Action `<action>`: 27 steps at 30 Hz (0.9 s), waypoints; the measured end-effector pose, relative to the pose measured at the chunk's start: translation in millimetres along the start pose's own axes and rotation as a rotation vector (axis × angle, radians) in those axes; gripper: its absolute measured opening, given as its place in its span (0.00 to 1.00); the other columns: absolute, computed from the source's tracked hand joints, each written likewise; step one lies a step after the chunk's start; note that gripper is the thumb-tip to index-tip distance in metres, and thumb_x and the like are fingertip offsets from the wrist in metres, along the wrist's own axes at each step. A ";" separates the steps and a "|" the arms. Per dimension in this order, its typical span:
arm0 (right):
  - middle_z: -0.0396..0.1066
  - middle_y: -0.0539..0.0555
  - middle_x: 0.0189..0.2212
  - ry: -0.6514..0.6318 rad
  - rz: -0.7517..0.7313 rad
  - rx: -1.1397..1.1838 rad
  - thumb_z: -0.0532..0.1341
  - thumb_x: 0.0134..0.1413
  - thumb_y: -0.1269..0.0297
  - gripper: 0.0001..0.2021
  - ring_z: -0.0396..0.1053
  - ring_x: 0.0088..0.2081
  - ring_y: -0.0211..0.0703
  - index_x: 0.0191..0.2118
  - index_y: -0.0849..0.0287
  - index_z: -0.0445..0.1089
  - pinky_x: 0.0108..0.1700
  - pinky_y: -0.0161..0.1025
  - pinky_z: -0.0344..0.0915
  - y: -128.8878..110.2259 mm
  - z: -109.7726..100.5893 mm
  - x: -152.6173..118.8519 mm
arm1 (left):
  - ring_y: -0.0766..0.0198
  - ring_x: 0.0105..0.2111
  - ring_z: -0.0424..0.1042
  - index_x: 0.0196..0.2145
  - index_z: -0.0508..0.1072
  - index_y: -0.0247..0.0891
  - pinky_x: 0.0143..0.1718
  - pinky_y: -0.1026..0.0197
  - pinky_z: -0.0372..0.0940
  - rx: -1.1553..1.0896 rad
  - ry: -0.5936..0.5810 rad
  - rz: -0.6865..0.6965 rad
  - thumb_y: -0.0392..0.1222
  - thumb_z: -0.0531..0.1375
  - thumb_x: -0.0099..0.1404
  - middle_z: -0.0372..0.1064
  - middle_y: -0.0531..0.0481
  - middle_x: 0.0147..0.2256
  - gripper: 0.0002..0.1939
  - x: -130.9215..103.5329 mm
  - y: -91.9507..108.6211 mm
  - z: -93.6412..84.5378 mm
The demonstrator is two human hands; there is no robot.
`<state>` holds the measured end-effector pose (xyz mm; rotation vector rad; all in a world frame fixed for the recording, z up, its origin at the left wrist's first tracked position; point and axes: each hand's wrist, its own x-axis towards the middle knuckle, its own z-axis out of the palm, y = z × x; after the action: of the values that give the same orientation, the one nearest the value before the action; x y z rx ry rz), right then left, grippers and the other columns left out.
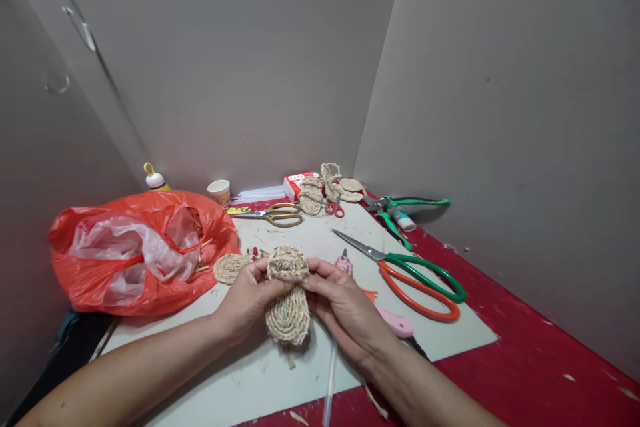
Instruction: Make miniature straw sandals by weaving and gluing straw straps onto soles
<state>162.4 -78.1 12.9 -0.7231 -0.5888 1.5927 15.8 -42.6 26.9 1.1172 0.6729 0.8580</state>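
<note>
Between my two hands is a small straw slipper point(287, 320) of coiled, braided cord, held over the white board. My left hand point(246, 297) pinches its upper left edge, thumb on the front. My right hand point(343, 307) grips the upper right edge the same way. A curved braided strap crosses the slipper's upper part, and a loose cord end hangs below. Just left of my left hand lies a flat coiled straw oval point(230, 269). Behind my right hand, partly hidden, is a pink glue gun point(397, 322); a clear glue stick point(330, 380) shows below.
A red plastic bag point(210, 213) sits at the left. Large scissors point(425, 267) with green and orange handles lie at the right, brass-handled scissors point(283, 215) farther back. Along the back stand a paper cup point(219, 192), a red-and-white box point(295, 187) and straw pieces point(311, 195). Green-handled pliers point(417, 201) lie near the right wall.
</note>
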 end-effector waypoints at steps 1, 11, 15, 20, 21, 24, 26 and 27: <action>0.76 0.51 0.28 -0.001 0.002 -0.002 0.70 0.38 0.71 0.10 0.69 0.31 0.37 0.31 0.60 0.76 0.37 0.35 0.63 0.0 0.1 0.1 | 0.66 0.34 0.70 0.39 0.76 0.33 0.39 0.63 0.63 -0.005 0.002 -0.004 0.35 0.66 0.56 0.74 0.46 0.35 0.11 -0.1 -0.8 0.0; 0.76 0.50 0.28 -0.014 -0.002 -0.020 0.73 0.36 0.69 0.12 0.71 0.33 0.41 0.31 0.59 0.76 0.41 0.38 0.64 -5.3 6.7 -3.5 | 0.66 0.31 0.70 0.35 0.77 0.33 0.35 0.66 0.63 -0.032 0.037 0.010 0.39 0.68 0.53 0.74 0.48 0.32 0.11 -2.9 2.9 2.3; 0.75 0.49 0.28 0.002 -0.018 -0.023 0.73 0.36 0.69 0.14 0.71 0.32 0.39 0.33 0.58 0.74 0.40 0.37 0.64 -4.3 5.2 -3.4 | 0.67 0.30 0.70 0.34 0.76 0.34 0.35 0.65 0.63 -0.055 0.044 -0.049 0.39 0.69 0.52 0.74 0.49 0.32 0.12 -2.5 1.9 1.9; 0.75 0.48 0.28 0.008 -0.014 -0.040 0.73 0.35 0.70 0.14 0.70 0.30 0.37 0.32 0.58 0.72 0.38 0.35 0.64 -3.8 2.0 -1.9 | 0.69 0.27 0.68 0.34 0.76 0.33 0.33 0.66 0.62 -0.064 0.048 -0.103 0.38 0.70 0.50 0.73 0.50 0.29 0.13 0.2 2.5 1.0; 0.75 0.48 0.28 0.008 -0.013 -0.045 0.74 0.34 0.69 0.14 0.70 0.30 0.37 0.32 0.58 0.72 0.38 0.35 0.64 -4.2 2.0 -1.9 | 0.69 0.27 0.68 0.34 0.76 0.33 0.33 0.66 0.62 -0.060 0.048 -0.098 0.38 0.70 0.50 0.73 0.50 0.29 0.13 0.5 2.8 0.8; 0.75 0.49 0.27 0.009 -0.011 -0.059 0.74 0.34 0.68 0.14 0.70 0.29 0.37 0.31 0.59 0.73 0.37 0.36 0.64 -5.6 3.3 -2.7 | 0.68 0.29 0.69 0.34 0.76 0.33 0.33 0.65 0.62 -0.042 0.042 -0.074 0.38 0.70 0.50 0.73 0.50 0.30 0.13 0.5 3.2 0.3; 0.75 0.48 0.27 0.010 -0.012 -0.065 0.74 0.34 0.67 0.14 0.70 0.29 0.37 0.31 0.59 0.73 0.38 0.36 0.64 -6.5 4.4 -3.6 | 0.66 0.30 0.69 0.35 0.76 0.33 0.34 0.65 0.63 -0.033 0.034 -0.062 0.38 0.70 0.51 0.74 0.49 0.31 0.13 0.1 3.2 0.3; 0.75 0.48 0.27 0.010 -0.013 -0.068 0.74 0.34 0.67 0.14 0.70 0.30 0.38 0.31 0.59 0.73 0.38 0.36 0.64 -6.8 4.9 -4.0 | 0.66 0.30 0.70 0.35 0.76 0.33 0.34 0.64 0.63 -0.027 0.033 -0.057 0.39 0.69 0.51 0.74 0.49 0.31 0.13 -0.1 3.2 0.5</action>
<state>163.7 -81.0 21.7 -0.7757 -0.6413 1.5626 15.3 -42.4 30.1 1.0567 0.7150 0.8365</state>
